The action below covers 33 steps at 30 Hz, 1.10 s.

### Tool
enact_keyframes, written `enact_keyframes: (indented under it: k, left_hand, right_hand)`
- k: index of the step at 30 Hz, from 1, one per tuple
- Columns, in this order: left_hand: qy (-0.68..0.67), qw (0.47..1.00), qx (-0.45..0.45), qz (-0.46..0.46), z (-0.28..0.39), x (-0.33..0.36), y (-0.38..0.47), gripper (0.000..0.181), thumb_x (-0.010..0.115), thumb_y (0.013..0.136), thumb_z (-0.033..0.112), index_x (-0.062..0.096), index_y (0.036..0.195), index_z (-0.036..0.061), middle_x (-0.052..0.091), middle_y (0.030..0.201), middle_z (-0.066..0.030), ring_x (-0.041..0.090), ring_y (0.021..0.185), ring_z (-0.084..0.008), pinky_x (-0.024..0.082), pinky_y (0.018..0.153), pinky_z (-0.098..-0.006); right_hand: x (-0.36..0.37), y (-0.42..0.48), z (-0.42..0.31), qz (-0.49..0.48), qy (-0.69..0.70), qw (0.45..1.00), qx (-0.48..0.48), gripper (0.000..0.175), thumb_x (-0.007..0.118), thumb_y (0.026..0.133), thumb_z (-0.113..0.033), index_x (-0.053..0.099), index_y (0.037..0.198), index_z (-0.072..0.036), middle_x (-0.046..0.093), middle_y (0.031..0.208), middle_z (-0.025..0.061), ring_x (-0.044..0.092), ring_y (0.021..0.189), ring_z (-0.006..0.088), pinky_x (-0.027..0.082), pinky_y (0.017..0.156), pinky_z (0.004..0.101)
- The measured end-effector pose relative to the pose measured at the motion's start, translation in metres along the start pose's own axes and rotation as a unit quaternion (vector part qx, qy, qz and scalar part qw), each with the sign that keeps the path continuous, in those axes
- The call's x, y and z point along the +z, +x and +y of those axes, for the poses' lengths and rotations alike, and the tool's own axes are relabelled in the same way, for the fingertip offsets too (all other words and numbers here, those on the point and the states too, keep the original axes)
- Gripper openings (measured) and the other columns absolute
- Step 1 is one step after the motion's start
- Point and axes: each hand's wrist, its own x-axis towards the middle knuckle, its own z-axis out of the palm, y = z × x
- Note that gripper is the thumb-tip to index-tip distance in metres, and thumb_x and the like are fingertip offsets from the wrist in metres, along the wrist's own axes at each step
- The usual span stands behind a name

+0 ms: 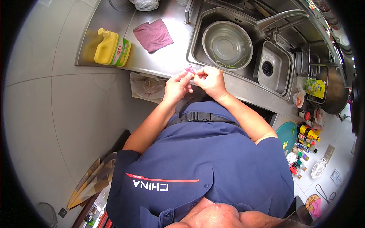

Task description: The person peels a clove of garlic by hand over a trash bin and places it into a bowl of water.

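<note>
My left hand (179, 86) and my right hand (211, 81) meet in front of my waist, over the front edge of the steel counter. Between their fingertips they pinch a small pink-purple piece (189, 68); it looks like a vegetable peel or clove, but is too small to tell. Just beyond my right hand, a round metal basin (206, 42) stands in the larger sink bowl. It holds water, with green strips (231, 66) near its close side. Below my left hand, a plastic-lined bin (142, 85) with scraps hangs at the counter front.
A folded mauve cloth (153, 35) and a yellow detergent jug (109, 48) lie to the left on the counter. A curved faucet (282, 18) arches over the sinks; the small bowl (275, 78) has a black drain. Several bottles (309, 133) and a teal board (286, 134) stand at right.
</note>
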Motion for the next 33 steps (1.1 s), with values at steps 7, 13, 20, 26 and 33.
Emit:
enact_keyframes:
  k: [7,13,20,26,33]
  left_hand:
    - [-0.026,0.999,0.02,0.005,-0.001,0.004,0.0,0.029,0.068,0.094,0.02,0.066,0.113,-0.0013,0.067,0.083,-0.0039,0.057,0.057,-0.0092,0.052,0.052,-0.0234]
    - [0.019,0.999,0.014,-0.024,0.001,-0.002,0.004,0.028,0.065,0.096,0.021,0.066,0.113,-0.0014,0.067,0.085,-0.0055,0.057,0.057,-0.0107,0.052,0.053,-0.0245]
    - [-0.049,0.997,-0.015,-0.053,-0.004,-0.004,0.008,0.029,0.06,0.098,0.026,0.064,0.111,0.0007,0.066,0.091,-0.005,0.055,0.06,-0.0106,0.049,0.054,-0.0258]
    - [-0.132,0.982,-0.071,-0.118,0.004,-0.006,0.001,0.025,0.058,0.097,0.024,0.062,0.113,0.0046,0.067,0.094,-0.0052,0.051,0.06,-0.0093,0.045,0.053,-0.024]
    - [-0.18,0.974,-0.104,-0.086,0.01,-0.001,-0.004,0.019,0.058,0.095,0.022,0.061,0.104,0.0054,0.066,0.093,-0.0068,0.05,0.061,-0.0096,0.045,0.055,-0.025]
  right_hand:
    - [0.001,0.001,-0.003,0.017,-0.015,1.0,-0.006,0.013,0.075,0.071,-0.012,0.069,0.075,-0.001,0.066,0.067,0.0106,0.064,0.058,0.0174,0.052,0.057,0.0307]
    - [0.001,0.001,-0.002,0.022,-0.042,0.998,-0.04,0.012,0.074,0.072,-0.012,0.068,0.074,-0.002,0.065,0.067,0.0102,0.063,0.056,0.0178,0.051,0.056,0.0307]
    - [-0.002,0.005,0.004,0.024,-0.027,0.999,-0.014,0.013,0.075,0.073,-0.012,0.069,0.075,-0.001,0.067,0.068,0.0096,0.062,0.057,0.0164,0.051,0.056,0.0294]
    - [-0.008,0.008,0.006,-0.018,0.027,0.998,0.05,0.016,0.076,0.077,-0.015,0.072,0.082,0.0,0.07,0.072,0.0083,0.061,0.059,0.0106,0.049,0.057,0.0266]
    - [-0.012,0.009,0.006,-0.002,0.063,0.995,0.073,0.016,0.073,0.084,-0.012,0.073,0.095,-0.001,0.071,0.079,0.008,0.059,0.061,0.0088,0.048,0.057,0.024]
